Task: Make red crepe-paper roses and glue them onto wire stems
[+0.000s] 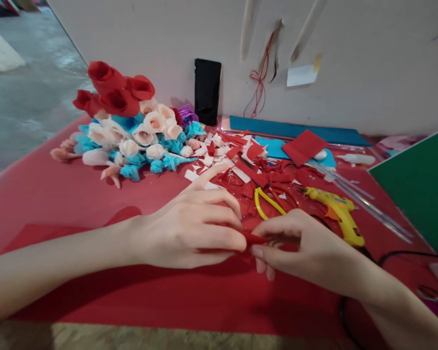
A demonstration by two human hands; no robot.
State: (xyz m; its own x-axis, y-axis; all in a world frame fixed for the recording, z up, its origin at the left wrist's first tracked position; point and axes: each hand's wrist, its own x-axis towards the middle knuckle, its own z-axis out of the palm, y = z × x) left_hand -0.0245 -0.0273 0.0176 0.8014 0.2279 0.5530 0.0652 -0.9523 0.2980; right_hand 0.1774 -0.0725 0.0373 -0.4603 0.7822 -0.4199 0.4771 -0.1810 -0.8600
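Between my two hands is a small piece of red paper [254, 238], partly hidden by my fingers. My left hand [204, 226] is curled round its left end, with the index finger stretched out toward the scraps. My right hand [286, 243] pinches the right end between thumb and fingers. Just beyond them lie pliers with yellow handles [262, 204]. To the right of these rests a yellow glue gun [337, 209]. Behind my hands spreads a heap of red and white paper scraps [237, 160].
Red, white and blue paper flowers [131, 126] are piled at the back left. A black phone [207, 92] leans on the wall. Clear glue sticks [365, 197] and a green board [419, 194] lie right. A black cable [405, 253] runs along the right side of the red table [160, 301].
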